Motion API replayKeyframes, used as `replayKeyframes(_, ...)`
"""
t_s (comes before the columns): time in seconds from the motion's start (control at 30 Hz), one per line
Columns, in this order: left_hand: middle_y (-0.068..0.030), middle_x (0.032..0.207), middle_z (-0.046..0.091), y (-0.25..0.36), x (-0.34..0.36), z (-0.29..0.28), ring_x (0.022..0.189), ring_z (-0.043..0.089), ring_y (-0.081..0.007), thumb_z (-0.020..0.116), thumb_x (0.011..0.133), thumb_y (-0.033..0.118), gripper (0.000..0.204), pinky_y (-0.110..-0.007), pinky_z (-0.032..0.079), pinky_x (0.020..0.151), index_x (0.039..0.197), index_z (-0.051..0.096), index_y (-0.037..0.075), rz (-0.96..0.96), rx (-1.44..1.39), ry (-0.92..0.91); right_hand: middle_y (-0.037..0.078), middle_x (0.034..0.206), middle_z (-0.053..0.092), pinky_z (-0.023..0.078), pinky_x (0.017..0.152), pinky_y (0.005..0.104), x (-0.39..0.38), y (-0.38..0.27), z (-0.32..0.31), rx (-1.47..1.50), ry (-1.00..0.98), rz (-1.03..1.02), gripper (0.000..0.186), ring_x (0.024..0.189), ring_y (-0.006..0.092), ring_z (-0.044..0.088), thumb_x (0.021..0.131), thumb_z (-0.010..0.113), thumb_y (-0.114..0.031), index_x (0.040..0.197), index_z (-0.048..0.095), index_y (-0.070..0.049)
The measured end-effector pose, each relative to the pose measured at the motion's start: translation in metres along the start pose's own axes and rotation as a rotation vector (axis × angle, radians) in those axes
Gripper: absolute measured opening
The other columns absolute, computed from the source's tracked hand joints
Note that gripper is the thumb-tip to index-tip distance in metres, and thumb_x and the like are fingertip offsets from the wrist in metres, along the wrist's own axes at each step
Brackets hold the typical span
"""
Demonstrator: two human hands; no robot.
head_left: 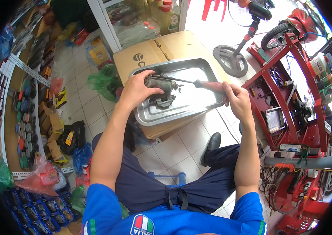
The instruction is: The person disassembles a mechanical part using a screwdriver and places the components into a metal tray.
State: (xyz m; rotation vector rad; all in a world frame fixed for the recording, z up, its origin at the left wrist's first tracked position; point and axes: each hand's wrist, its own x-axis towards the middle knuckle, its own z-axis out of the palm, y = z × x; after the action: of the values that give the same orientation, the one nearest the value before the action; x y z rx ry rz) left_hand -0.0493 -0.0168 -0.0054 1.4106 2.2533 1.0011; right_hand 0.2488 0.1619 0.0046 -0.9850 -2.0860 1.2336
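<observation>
My left hand [137, 87] is closed around a grey metal cylinder [161, 83], which looks like a small motor housing. It holds the cylinder over the left side of a shiny metal tray [197, 108]. The fingers of my right hand [236, 98] grip the handle end of a screwdriver [210, 85] with a reddish handle. Its thin dark shaft points left and reaches the upper side of the cylinder; the tip is hard to make out. Just below the cylinder, a dark grey metal part [163, 102] lies in the tray. Small screws [180, 87] show beside the cylinder.
The tray rests on a cardboard box [134, 58] in front of my knees. A red tool cart [270, 90] stands to the right, with a fan base [230, 60] behind it. Shelves of parts [27, 129] line the left, and a glass cabinet [142, 23] stands behind the box.
</observation>
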Motion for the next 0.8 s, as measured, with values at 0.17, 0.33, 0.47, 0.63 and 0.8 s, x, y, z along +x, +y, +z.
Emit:
replayKeyframes(0.17, -0.0197, 0.121, 0.071, -0.001, 0.001, 0.0, 0.116, 0.067, -0.0333, 0.095, 0.065, 0.037, 0.077, -0.04, 0.052, 0.101, 0.129, 0.068, 0.004, 0.004, 0.007, -0.008, 0.005, 0.074, 0.066, 0.047, 0.06, 0.0248, -0.002, -0.004, 0.004, 0.094, 0.021, -0.06, 0.031, 0.065, 0.0079, 0.059, 0.101, 0.068, -0.025, 0.118, 0.064, 0.0)
replayKeyframes(0.33, -0.0198, 0.121, 0.071, -0.003, 0.001, 0.0, 0.115, 0.067, -0.0331, 0.095, 0.066, 0.036, 0.076, -0.04, 0.051, 0.101, 0.128, 0.068, 0.002, -0.004, 0.001, -0.003, 0.006, 0.075, 0.067, 0.048, 0.062, 0.0249, -0.001, -0.002, -0.008, 0.169, -0.09, -0.123, 0.032, 0.066, 0.0085, 0.06, 0.101, 0.069, -0.023, 0.123, 0.06, -0.001)
replayKeyframes(0.47, -0.0197, 0.122, 0.071, 0.0, 0.001, 0.002, 0.115, 0.067, -0.0327, 0.095, 0.066, 0.035, 0.076, -0.039, 0.051, 0.101, 0.128, 0.067, 0.001, 0.009, 0.01, 0.003, 0.003, 0.073, 0.065, 0.047, 0.061, 0.025, 0.003, 0.007, -0.006, 0.088, -0.051, -0.047, 0.03, 0.064, 0.0079, 0.058, 0.102, 0.068, -0.026, 0.116, 0.065, 0.0)
replayKeyframes(0.63, -0.02, 0.122, 0.071, -0.002, 0.0, 0.0, 0.116, 0.067, -0.0327, 0.095, 0.067, 0.035, 0.077, -0.04, 0.051, 0.101, 0.129, 0.066, 0.001, 0.022, -0.014, -0.001, 0.002, 0.077, 0.066, 0.047, 0.063, 0.024, 0.001, 0.001, -0.002, 0.054, -0.043, -0.074, 0.031, 0.069, 0.0067, 0.058, 0.101, 0.069, -0.025, 0.118, 0.065, 0.002)
replayKeyframes(0.8, -0.0203, 0.123, 0.071, 0.0, -0.002, 0.001, 0.117, 0.066, -0.0329, 0.095, 0.068, 0.035, 0.077, -0.04, 0.051, 0.102, 0.13, 0.066, 0.001, 0.023, -0.002, 0.007, 0.002, 0.085, 0.069, 0.048, 0.066, 0.0244, 0.001, -0.004, -0.004, 0.143, -0.066, -0.109, 0.033, 0.073, 0.0066, 0.059, 0.096, 0.073, -0.017, 0.122, 0.064, 0.002)
